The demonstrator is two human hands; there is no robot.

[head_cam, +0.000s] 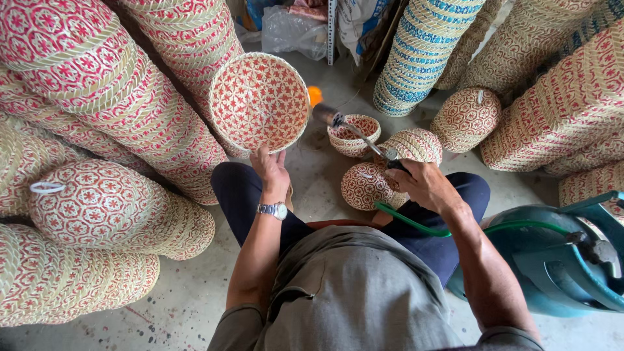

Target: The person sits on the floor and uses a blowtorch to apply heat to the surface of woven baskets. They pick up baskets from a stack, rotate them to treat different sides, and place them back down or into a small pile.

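My left hand [271, 168] grips the lower rim of a round woven basket [259, 101], red star pattern on pale straw, held up with its open inside facing me. My right hand [424, 184] is closed on the handle of a gas torch [354, 130]; its metal tube points up and left, with the dark nozzle just right of the basket's rim. A green hose [409, 221] runs from the torch past my right wrist to a teal gas cylinder [552, 260] at the lower right. A watch sits on my left wrist.
Tall stacks of red-and-straw baskets [117, 97] crowd the left, with more stacks [565, 97] on the right and a blue-patterned stack [422, 52] behind. A small open basket [354, 134] and overturned ones [365, 185] lie on the concrete floor by my knees.
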